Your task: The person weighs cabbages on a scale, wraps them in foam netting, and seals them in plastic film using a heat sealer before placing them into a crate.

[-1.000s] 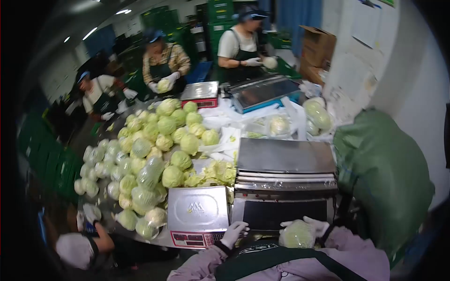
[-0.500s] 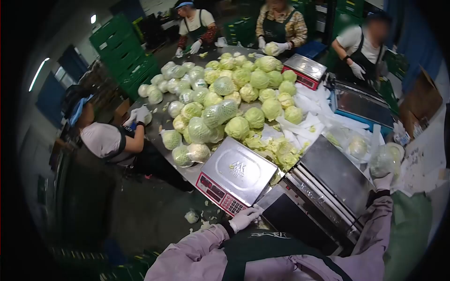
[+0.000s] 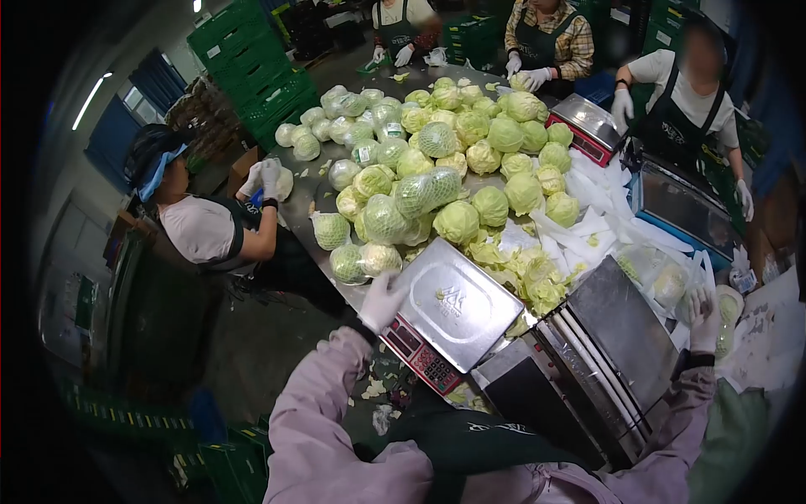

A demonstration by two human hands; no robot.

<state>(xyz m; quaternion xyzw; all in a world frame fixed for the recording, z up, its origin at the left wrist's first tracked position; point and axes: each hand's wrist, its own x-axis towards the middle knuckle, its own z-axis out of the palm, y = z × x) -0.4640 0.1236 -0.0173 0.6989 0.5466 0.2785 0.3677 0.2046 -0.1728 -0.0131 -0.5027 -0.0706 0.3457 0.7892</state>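
My left hand (image 3: 382, 304), in a white glove, is over the left corner of a silver-topped scale (image 3: 462, 302) with a red keypad front. Its fingers are apart and reach toward a wrapped pale cabbage (image 3: 380, 259), with a netted cabbage (image 3: 347, 265) beside it. On the far right my right hand (image 3: 703, 319), also gloved, is open with fingers stretched upward. It is right beside a wrapped cabbage (image 3: 729, 315). Between my arms stands a wrapping machine (image 3: 579, 370) with metal plates and rollers. The scale's plate is bare.
A large heap of cabbages (image 3: 457, 220) covers the table's middle, with loose leaves (image 3: 533, 277) and white plastic film (image 3: 579, 218) at its right. A second red scale (image 3: 583, 126) stands farther back. Several co-workers stand around the table. Green crates (image 3: 243, 59) are stacked behind.
My left hand has moved from the scale's front right corner to its left side, near the wrapped cabbages. My right hand has let go of the wrapped cabbage. The view has shifted.
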